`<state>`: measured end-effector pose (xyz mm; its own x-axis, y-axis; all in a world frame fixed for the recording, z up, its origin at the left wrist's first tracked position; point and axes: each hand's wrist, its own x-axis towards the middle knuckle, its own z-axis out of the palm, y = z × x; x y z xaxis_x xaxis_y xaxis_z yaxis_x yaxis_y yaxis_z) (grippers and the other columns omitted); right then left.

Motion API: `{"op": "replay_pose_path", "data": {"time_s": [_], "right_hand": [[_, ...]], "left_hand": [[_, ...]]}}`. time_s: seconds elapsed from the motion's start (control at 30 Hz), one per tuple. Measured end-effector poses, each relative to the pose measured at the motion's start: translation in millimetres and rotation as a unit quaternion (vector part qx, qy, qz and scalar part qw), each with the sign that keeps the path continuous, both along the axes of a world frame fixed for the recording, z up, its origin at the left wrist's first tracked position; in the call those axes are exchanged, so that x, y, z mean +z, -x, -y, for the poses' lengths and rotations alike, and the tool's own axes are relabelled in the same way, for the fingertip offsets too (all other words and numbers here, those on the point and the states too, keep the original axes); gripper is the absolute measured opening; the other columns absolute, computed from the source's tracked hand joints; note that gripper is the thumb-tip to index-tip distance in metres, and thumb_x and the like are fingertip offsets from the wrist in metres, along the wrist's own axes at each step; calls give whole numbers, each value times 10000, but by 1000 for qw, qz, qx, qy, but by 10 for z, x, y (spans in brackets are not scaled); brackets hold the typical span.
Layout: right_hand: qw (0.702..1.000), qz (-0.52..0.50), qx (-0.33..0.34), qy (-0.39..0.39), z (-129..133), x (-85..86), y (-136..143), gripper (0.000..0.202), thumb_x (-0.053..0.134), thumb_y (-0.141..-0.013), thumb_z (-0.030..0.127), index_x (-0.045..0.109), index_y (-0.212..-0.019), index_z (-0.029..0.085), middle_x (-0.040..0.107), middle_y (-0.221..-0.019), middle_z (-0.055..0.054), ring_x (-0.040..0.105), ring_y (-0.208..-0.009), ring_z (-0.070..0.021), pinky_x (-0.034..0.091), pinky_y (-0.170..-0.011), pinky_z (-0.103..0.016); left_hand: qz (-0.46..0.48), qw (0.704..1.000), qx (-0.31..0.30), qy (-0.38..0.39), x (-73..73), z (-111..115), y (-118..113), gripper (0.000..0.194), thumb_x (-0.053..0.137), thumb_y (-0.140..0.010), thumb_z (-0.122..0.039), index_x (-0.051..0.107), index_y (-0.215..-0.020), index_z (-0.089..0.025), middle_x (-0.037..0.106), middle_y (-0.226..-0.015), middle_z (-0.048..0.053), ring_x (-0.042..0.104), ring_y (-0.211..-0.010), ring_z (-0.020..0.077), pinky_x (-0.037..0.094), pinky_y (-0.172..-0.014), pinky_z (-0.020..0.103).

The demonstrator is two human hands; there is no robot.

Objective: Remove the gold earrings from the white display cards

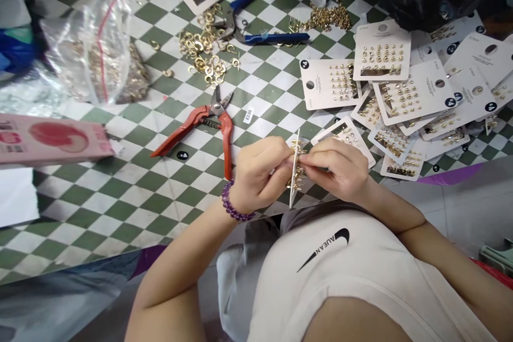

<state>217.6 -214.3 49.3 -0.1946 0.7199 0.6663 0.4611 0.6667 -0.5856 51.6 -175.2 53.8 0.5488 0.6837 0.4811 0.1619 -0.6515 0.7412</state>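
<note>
An earring card [294, 176] stands upright, edge-on to me, above the table's front edge, with gold earrings sticking out along its right side. My left hand [264, 171], a purple bead bracelet on its wrist, is closed on the card from its plain side. On the earring side, the fingertips of my right hand [339, 168] are pinched together against the card; they hide the exact spot they grip. Just behind my right hand another earring card [348, 139] lies on the table. Left of my left hand rest red-handled pruning shears [208, 120], blades apart.
A pile of filled earring cards [414, 91] covers the right side. Loose gold earring pieces [208, 51] lie around blue-handled pliers [276, 38], near a heap of gold bits [331, 17]. A zip bag [96, 59] and a pink box [56, 139] sit at left.
</note>
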Motion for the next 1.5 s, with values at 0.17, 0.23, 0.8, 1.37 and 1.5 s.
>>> {"op": "replay_pose_path", "data": {"time_s": [0.17, 0.23, 0.8, 1.37, 1.5], "right_hand": [[1000, -17, -2, 8, -9, 3, 3, 83, 621, -839, 123, 613, -920, 141, 654, -793, -38, 615, -731, -105, 525, -630, -218], [1000, -28, -7, 13, -7, 7, -5, 100, 639, -824, 124, 615, -917, 148, 649, -777, -27, 608, -716, -99, 529, -632, -216], [998, -42, -18, 37, 5, 13, 35, 28, 601, -838, 125, 586, -839, 148, 620, -729, -26, 565, -663, -91, 500, -589, -214], [999, -5, -28, 15, -5, -23, 85, 41, 600, -838, 112, 580, -825, 145, 618, -707, -31, 563, -659, -94, 491, -582, -208], [998, -28, -8, 52, 2, -16, 40, 21, 618, -840, 131, 603, -853, 137, 631, -729, -33, 578, -667, -90, 509, -596, -213]], "left_hand": [[3, 1000, -4, -6, 0, -23, 19, 196, 395, -933, -192, 483, -758, -199, 439, -567, -23, 399, -489, 97, 340, -451, 237], [7, 1000, -7, -7, -20, -33, 33, 216, 388, -940, -216, 495, -754, -189, 469, -572, -13, 441, -504, 104, 361, -467, 239], [17, 997, -47, 55, -80, -49, 92, 236, 404, -934, -233, 498, -724, -177, 465, -582, -3, 439, -520, 110, 360, -492, 248], [23, 998, -20, 52, -124, -16, 82, 195, 405, -913, -173, 517, -754, -172, 449, -605, -15, 410, -523, 101, 339, -500, 252], [4, 999, -14, 33, -82, -22, 70, 208, 413, -909, -175, 478, -711, -180, 440, -581, -25, 390, -504, 93, 333, -486, 237]]}}
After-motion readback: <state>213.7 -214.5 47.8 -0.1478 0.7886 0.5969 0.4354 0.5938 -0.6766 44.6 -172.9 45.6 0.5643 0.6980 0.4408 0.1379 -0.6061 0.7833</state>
